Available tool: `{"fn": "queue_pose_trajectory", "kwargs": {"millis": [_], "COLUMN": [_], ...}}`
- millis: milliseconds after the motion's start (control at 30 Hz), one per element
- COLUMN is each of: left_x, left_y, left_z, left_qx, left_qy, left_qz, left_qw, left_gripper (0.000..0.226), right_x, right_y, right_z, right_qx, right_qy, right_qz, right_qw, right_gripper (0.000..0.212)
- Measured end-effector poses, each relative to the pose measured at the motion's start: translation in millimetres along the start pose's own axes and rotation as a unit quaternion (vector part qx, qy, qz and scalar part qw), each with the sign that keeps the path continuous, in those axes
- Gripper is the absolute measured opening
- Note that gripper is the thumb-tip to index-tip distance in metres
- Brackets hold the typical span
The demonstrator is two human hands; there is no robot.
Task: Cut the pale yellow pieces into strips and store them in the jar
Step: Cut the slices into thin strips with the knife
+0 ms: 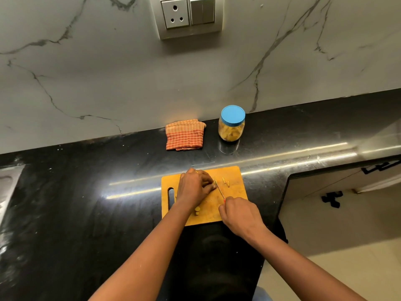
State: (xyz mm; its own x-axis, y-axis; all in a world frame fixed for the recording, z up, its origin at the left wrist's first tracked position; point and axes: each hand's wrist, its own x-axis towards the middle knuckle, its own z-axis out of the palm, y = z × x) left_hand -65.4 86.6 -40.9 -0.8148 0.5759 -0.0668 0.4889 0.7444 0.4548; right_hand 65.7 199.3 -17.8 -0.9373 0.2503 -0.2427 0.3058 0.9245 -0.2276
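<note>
An orange-brown cutting board (pixel 235 172) lies on the black counter. My left hand (pixel 195 187) sits on it with fingers curled over a pale yellow piece, which is mostly hidden. My right hand (pixel 238 213) grips a knife (pixel 219 189) with a red handle; the thin blade points up and left, right beside my left fingertips. A few cut strips (pixel 225 181) lie to the right of the blade. Small pale yellow pieces (pixel 197 210) rest near the board's front, beside my left wrist. Behind the board stands the jar (pixel 231 130), holding yellow pieces under a closed blue lid (pixel 233 115).
A folded orange checked cloth (pixel 184 135) lies by the marble wall, left of the jar. A socket and switch plate (pixel 188 14) is on the wall. The counter (pixel 86 192) ends to the right above white cabinets (pixel 325 203). A sink edge (pixel 8 181) shows at far left.
</note>
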Motion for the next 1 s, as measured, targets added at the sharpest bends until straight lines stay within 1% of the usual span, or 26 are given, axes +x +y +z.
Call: {"fn": "queue_pose_trajectory", "kwargs": {"millis": [133, 400, 500, 600, 667, 800, 933, 1000], "left_x": [0, 0, -1, -1, -2, -4, -3, -3], "left_y": [0, -3, -3, -1, 0, 1, 0, -1], "left_z": [1, 4, 5, 5, 6, 4, 5, 6], "left_qx": [-0.005, -0.002, -0.003, 0.003, 0.01, 0.022, 0.017, 0.01], "left_qy": [0.009, 0.015, 0.018, 0.021, 0.021, 0.024, 0.031, 0.034], "left_qz": [0.016, 0.017, 0.017, 0.016, 0.009, -0.005, -0.012, -0.016], "left_qw": [1.0, 1.0, 1.0, 1.0, 1.0, 0.999, 0.999, 0.999], "left_gripper": [0.017, 0.018, 0.017, 0.016, 0.017, 0.016, 0.016, 0.016], "right_x": [2, 5, 9, 19, 27, 25, 7, 2], "right_y": [0, -2, -3, -4, -7, -9, -1, 2], "right_z": [1, 2, 1, 2, 1, -3, 3, 5], "right_qx": [0.004, -0.008, -0.008, -0.027, -0.033, -0.007, -0.022, -0.012], "right_qy": [-0.002, -0.02, -0.041, -0.065, -0.069, -0.058, -0.065, -0.063], "right_qz": [0.0, -0.008, -0.014, -0.041, -0.047, 0.003, -0.002, 0.005], "right_qw": [1.0, 1.0, 0.999, 0.997, 0.996, 0.998, 0.998, 0.998], "right_gripper": [0.038, 0.037, 0.038, 0.037, 0.037, 0.035, 0.032, 0.03]}}
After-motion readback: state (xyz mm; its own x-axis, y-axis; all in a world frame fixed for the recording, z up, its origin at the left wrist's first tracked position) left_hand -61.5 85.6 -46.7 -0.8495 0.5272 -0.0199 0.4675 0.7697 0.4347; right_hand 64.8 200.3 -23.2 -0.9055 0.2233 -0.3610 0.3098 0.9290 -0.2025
